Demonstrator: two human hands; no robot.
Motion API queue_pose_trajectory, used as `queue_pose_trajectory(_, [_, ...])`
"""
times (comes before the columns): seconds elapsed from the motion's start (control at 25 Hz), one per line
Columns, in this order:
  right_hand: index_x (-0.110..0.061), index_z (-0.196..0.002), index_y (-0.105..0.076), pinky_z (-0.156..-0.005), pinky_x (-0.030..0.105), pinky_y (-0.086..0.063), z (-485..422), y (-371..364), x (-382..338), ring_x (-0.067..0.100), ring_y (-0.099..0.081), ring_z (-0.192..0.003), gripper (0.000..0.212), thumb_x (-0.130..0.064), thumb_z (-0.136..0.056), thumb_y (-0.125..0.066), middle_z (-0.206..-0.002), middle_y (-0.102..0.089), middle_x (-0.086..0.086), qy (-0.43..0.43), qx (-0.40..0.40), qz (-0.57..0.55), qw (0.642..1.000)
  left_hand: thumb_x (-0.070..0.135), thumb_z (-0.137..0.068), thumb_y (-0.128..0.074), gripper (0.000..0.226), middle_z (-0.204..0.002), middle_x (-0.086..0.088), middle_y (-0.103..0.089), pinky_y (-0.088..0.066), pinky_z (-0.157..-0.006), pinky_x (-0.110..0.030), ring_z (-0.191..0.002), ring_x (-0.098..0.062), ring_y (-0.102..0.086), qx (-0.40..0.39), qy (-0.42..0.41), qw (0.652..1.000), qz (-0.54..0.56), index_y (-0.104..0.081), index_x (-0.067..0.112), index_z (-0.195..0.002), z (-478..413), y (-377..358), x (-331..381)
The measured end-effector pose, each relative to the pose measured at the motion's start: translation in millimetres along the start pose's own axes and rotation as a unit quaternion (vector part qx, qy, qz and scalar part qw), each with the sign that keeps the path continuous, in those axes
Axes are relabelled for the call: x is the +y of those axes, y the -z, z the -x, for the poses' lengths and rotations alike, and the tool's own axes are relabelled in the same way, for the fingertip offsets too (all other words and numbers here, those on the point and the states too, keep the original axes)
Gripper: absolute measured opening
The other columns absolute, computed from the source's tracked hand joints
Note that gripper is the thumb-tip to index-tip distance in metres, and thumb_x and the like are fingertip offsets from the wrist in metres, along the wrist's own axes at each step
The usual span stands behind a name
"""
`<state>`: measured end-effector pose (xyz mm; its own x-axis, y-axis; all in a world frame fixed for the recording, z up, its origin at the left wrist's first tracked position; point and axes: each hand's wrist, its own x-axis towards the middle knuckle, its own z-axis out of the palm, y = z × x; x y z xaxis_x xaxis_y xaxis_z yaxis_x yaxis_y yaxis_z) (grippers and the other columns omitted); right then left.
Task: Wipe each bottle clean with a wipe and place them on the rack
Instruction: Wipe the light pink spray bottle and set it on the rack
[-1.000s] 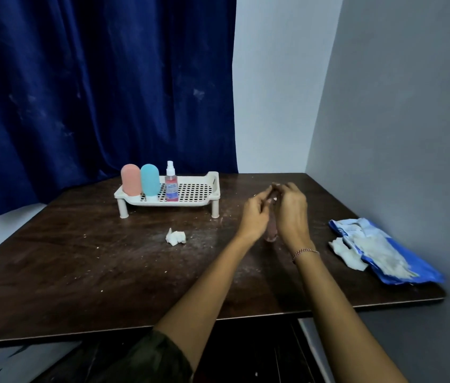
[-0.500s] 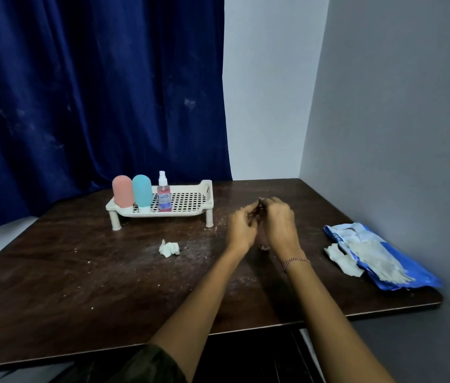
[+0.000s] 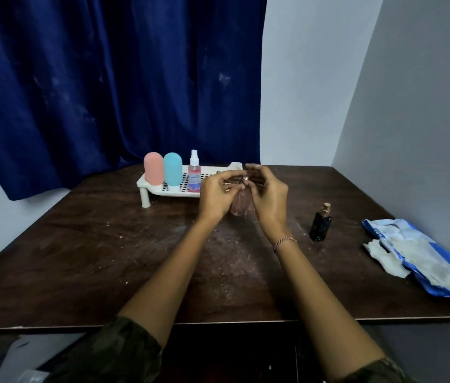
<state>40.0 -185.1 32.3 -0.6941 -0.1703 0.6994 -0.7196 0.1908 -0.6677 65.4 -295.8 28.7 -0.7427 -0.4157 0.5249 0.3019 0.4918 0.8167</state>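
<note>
Left grip (image 3: 215,197) and right grip (image 3: 269,200) both curl onto the pinkish clear bottle (image 3: 239,207), fingertips pinching at its top, just in front of the rack (image 3: 146,186). From here I see a pink tube (image 3: 153,168), blue tube (image 3: 172,169) and spray bottle (image 3: 194,172) upright on the rack. A black bottle (image 3: 320,223) stands on the worktop (image 3: 107,244) to the right.

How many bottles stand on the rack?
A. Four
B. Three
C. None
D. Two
B: only the pink bottle, blue bottle and spray bottle stand on the rack. The left hand and right hand hold the clear bottle, and the black bottle is on the table.
</note>
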Motion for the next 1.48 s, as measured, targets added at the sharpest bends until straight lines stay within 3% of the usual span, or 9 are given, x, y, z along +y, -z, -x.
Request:
queue_pose_trajectory(0.12, [-0.013,-0.109,-0.062,-0.088,0.024,-0.052,-3.5,-24.4,0.6,0.007,-0.065,-0.092,0.035,0.006,-0.08,-0.063,-0.1,-0.068,0.001,-0.01,0.003,-0.043,0.999,-0.005,-0.074,-0.07,0.034,-0.098,-0.002,-0.07,-0.052,-0.087,-0.019,-0.091,-0.012,-0.067,0.014,-0.006,1.0,0.009,-0.069,0.006,-0.106,-5.1,20.1,-10.5])
queue_pose_trajectory(0.24, [-0.012,-0.107,-0.062,-0.085,0.029,-0.054,-6.3,-42.5,5.5,0.008,-0.065,-0.091,0.034,0.004,-0.077,-0.068,-0.102,-0.067,0.002,-0.024,0.004,-0.052,0.998,-0.006,-0.073,-0.071,0.033,-0.094,0.0,-0.07,-0.054,-0.09,-0.029,-0.089,-0.013,-0.068,0.015,-0.017,1.0,0.008,-0.07,0.006,-0.104,-10.7,33.8,-27.0])
queue_pose_trajectory(0.48, [-0.013,-0.105,-0.062,-0.083,0.023,-0.054,0.9,-66.1,20.5,0.001,-0.065,-0.085,0.031,0.001,-0.078,-0.068,-0.093,-0.066,-0.008,-0.05,-0.026,-0.092,0.994,-0.005,-0.073,-0.073,0.032,-0.094,-0.002,-0.068,-0.052,-0.078,-0.012,-0.075,0.009,-0.063,0.034,0.003,0.999,0.03,-0.069,0.002,-0.104,-7.2,45.0,-55.4])
queue_pose_trajectory(0.68, [-0.018,-0.093,-0.061,-0.071,0.019,-0.053,1.1,-58.5,30.8,0.004,-0.065,-0.076,0.017,-0.007,-0.081,-0.067,-0.086,-0.068,0.0,-0.062,-0.04,-0.083,0.994,0.0,-0.075,-0.073,0.029,-0.1,0.0,-0.069,-0.055,-0.084,-0.023,-0.086,-0.001,-0.064,0.045,0.005,0.998,0.043,-0.071,0.007,-0.103,-13.8,45.2,-63.6])
queue_pose_trajectory(0.88, [-0.008,-0.09,-0.069,-0.065,0.013,-0.051,8.8,-53.7,31.1,0.007,-0.064,-0.066,0.013,-0.016,-0.079,-0.07,-0.08,-0.069,0.0,-0.027,-0.335,0.002,0.942,0.0,-0.076,-0.072,0.021,-0.099,-0.004,-0.07,-0.053,-0.078,-0.015,-0.083,0.006,-0.063,0.058,0.001,0.997,0.053,-0.072,0.003,-0.097,-11.8,51.2,-69.1])
queue_pose_trajectory(1.0, [-0.012,-0.095,-0.072,-0.074,0.018,-0.048,14.6,-66.7,30.5,0.01,-0.062,-0.081,0.025,-0.024,-0.074,-0.076,-0.091,-0.07,0.0,0.096,-0.387,0.058,0.915,0.001,-0.076,-0.072,0.019,-0.095,-0.001,-0.07,-0.049,-0.075,-0.01,-0.08,0.004,-0.062,0.064,-0.009,0.997,0.046,-0.072,0.005,-0.095,-11.1,52.6,-70.7])
queue_pose_trajectory(1.16, [-0.014,-0.104,-0.07,-0.072,0.011,-0.04,14.5,-72.5,32.8,0.005,-0.056,-0.083,0.04,-0.03,-0.069,-0.079,-0.096,-0.067,-0.002,0.115,-0.454,0.124,0.875,0.001,-0.074,-0.074,0.024,-0.098,-0.001,-0.069,-0.049,-0.079,-0.011,-0.086,0.003,-0.063,0.031,-0.011,0.998,0.055,-0.07,0.004,-0.097,-12.1,54.7,-73.1])
queue_pose_trajectory(1.36, [-0.011,-0.105,-0.07,-0.078,0.009,-0.04,11.0,-73.3,32.6,0.006,-0.061,-0.09,0.034,-0.019,-0.073,-0.077,-0.102,-0.07,0.001,0.094,-0.459,0.157,0.87,-0.004,-0.071,-0.075,0.036,-0.098,-0.013,-0.068,-0.054,-0.087,-0.027,-0.087,-0.014,-0.065,-0.013,0.006,0.995,0.096,-0.067,0.009,-0.104,-15.0,58.2,-76.5])
queue_pose_trajectory(1.48, [-0.011,-0.099,-0.071,-0.073,0.006,-0.042,2.0,-55.0,26.5,-0.011,-0.055,-0.081,0.024,-0.014,-0.076,-0.074,-0.092,-0.067,-0.006,0.044,-0.317,0.023,0.947,-0.001,-0.074,-0.073,0.038,-0.098,-0.017,-0.066,-0.054,-0.083,-0.024,-0.087,-0.019,-0.063,-0.04,0.026,0.994,0.1,-0.065,0.012,-0.109,-14.1,59.8,-77.9])
